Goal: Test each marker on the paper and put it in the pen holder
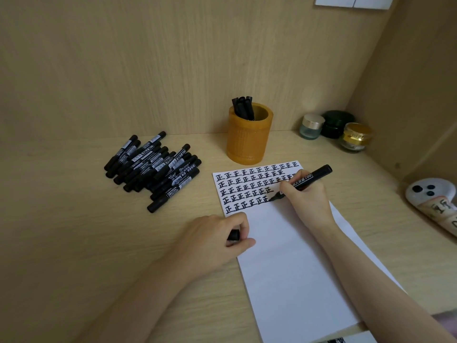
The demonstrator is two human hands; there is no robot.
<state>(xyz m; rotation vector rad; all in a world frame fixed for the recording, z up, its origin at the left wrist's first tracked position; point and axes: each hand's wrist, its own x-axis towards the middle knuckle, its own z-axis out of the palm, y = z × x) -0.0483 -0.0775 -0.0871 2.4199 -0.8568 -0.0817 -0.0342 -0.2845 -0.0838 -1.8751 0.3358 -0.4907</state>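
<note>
- Wooden desk (pixel 74 243), panelled nook; paper (pixel 296 268) lies centre-right, holder (pixel 247 142) just behind it.
- Right hand (pixel 306 196) pinches marker (pixel 311 178), tip touching paper at a row's end.
- Left hand (pixel 212 238) curls round cap (pixel 233 235) at the paper's left edge.
- Advised: steady the paper, stroke lightly, recap firmly before dropping in.
- Marker: black barrel, white printed label; pile (pixel 153 167) of like ones lies left, several stand in holder.

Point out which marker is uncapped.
The marker in the right hand, tip on the paper; the left hand holds a black cap. The piled markers lie capped.
</note>
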